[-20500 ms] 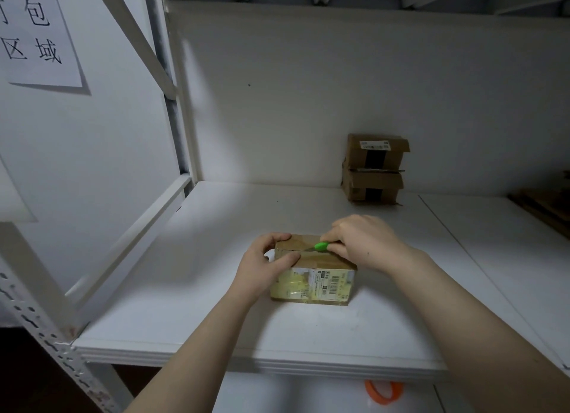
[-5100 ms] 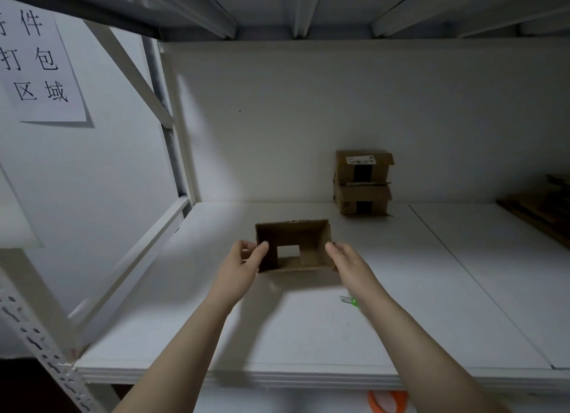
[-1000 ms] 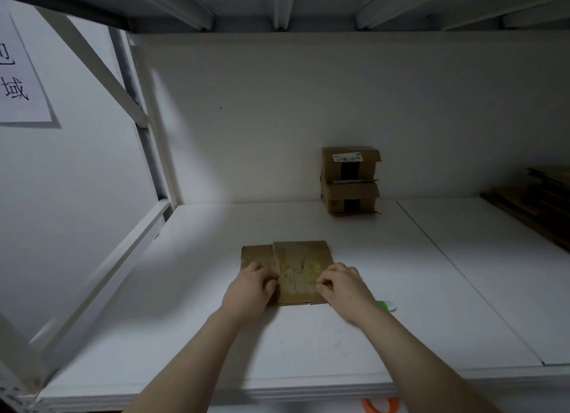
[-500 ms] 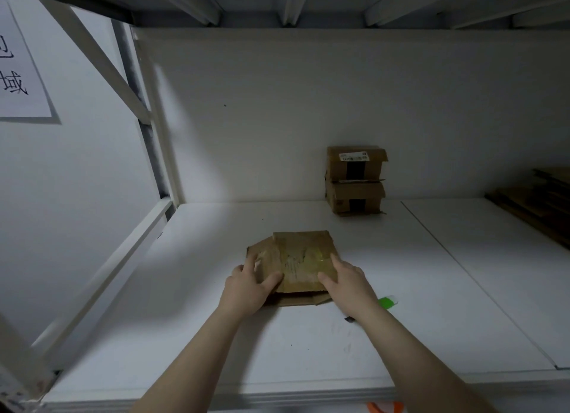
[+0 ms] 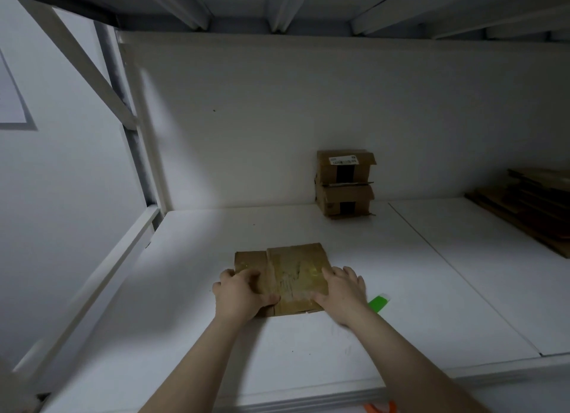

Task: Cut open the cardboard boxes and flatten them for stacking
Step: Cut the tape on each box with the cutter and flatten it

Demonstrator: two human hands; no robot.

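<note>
On the white shelf [image 5: 197, 345], flattened box [image 5: 293, 271] lies flat. Left grip [image 5: 243, 292] presses the box's left part, fingers bent, clasping nothing. Right grip [image 5: 342, 291] lies spread flat on its right edge. Green cutter [image 5: 378, 303] just right of box. Two stacked boxes [image 5: 344, 181] well behind it.

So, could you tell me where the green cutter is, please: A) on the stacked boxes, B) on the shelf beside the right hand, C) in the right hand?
B: the green cutter lies on the white shelf just beside the right hand, which rests on the flattened box.
</note>
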